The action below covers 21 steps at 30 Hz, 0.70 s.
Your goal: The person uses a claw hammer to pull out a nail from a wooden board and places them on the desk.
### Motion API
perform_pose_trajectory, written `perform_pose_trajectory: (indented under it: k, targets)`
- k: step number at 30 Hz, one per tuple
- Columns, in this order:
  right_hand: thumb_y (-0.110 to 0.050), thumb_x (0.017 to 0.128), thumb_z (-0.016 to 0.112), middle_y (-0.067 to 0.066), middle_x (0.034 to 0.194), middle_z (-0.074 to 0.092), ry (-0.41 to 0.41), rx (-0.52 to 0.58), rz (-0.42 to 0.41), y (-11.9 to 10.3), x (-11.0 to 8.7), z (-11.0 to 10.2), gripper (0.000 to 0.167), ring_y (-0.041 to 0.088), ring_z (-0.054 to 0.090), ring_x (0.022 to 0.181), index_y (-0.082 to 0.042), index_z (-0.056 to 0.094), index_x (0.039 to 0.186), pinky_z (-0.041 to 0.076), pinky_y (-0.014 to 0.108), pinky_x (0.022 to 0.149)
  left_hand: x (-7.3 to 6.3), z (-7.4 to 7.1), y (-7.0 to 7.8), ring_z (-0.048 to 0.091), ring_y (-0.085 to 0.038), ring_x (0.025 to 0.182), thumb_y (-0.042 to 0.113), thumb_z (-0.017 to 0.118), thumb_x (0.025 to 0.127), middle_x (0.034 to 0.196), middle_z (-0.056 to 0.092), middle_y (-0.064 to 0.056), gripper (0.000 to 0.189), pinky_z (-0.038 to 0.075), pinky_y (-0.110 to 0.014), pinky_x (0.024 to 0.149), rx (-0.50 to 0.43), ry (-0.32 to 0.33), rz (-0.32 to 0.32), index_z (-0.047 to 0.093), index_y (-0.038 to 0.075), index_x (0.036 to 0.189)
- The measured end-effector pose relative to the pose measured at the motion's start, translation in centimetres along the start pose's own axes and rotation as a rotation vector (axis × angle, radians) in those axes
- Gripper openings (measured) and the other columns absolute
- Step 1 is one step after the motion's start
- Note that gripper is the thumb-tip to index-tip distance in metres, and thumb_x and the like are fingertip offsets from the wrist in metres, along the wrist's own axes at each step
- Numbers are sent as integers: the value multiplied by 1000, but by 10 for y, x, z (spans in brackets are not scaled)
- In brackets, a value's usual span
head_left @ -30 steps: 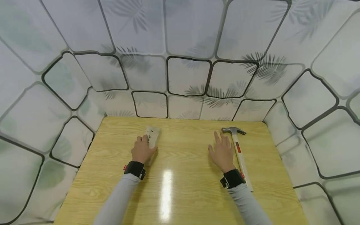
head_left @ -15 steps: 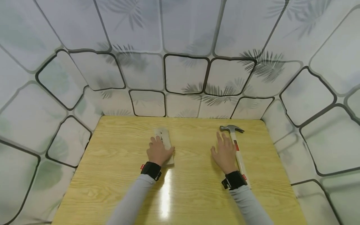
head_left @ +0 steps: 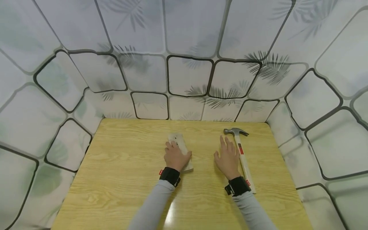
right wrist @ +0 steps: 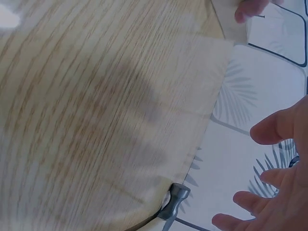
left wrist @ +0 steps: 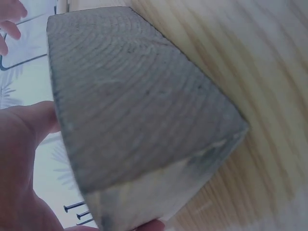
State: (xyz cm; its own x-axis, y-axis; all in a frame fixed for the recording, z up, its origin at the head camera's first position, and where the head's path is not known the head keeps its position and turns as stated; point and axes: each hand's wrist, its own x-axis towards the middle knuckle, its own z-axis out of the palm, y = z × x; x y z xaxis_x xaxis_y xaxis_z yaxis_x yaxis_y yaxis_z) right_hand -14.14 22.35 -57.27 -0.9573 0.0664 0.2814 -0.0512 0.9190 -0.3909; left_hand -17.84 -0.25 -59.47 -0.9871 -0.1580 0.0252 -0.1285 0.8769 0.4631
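A pale wooden block [head_left: 181, 143] lies on the table [head_left: 120, 179], just left of its middle. My left hand [head_left: 175, 157] grips it across its width, thumb on one side and fingers on the other. The left wrist view shows the block's grained end up close, and several dark nails [left wrist: 74, 207] stick out of its upper face. My right hand [head_left: 228, 159] hovers over the table with fingers spread, holding nothing. Right beside it lies a claw hammer [head_left: 242, 156] with a steel head and a pale handle with a red label, the head toward the back.
A patterned cloth wall [head_left: 189, 76] rises behind the table's back edge and along both sides. Light reflects off the tabletop near the front.
My left hand has moved the wooden block to the right, toward the middle of the table, and its angle has turned. The right hand stays beside the hammer, which lies still.
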Motion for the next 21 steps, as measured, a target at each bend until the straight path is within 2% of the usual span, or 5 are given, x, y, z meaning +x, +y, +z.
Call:
perform_pose_trajectory:
  k: [6,10,14,19,21]
  targets:
    - [-17,94,66,24,159,36,-54,5,28,2,-5,0,74,51,35,142,-9,33,159,27,75,108,-2,3,8,53,-33,87,61,78,77,116,42,-21,81,49,-44,56,8,5,-19,44,-1,116]
    - [-17,95,66,24,161,31,-86,19,59,9,-8,-3,75,49,32,144,-9,30,160,23,76,108,-3,0,5,55,-36,91,72,68,80,121,43,-22,88,50,-47,60,-4,-26,-22,46,-2,123]
    - [-17,95,65,25,162,27,-110,41,102,23,-15,-9,76,50,25,147,-9,28,161,16,78,107,0,-12,-4,56,-40,103,79,56,83,132,42,-25,99,53,-51,66,-22,-61,-30,44,-3,137]
    - [-20,96,61,29,159,26,-138,27,188,50,-25,-19,75,55,27,142,-7,26,161,18,77,105,12,-34,-20,55,-45,111,75,58,87,138,42,-28,97,53,-55,65,-42,-14,18,42,-1,145]
    - [-22,96,60,32,157,28,-165,20,235,60,-29,-23,77,57,31,137,-5,23,161,24,76,101,17,-42,-29,55,-46,111,72,57,89,137,43,-28,93,54,-56,66,-44,10,51,42,0,145]
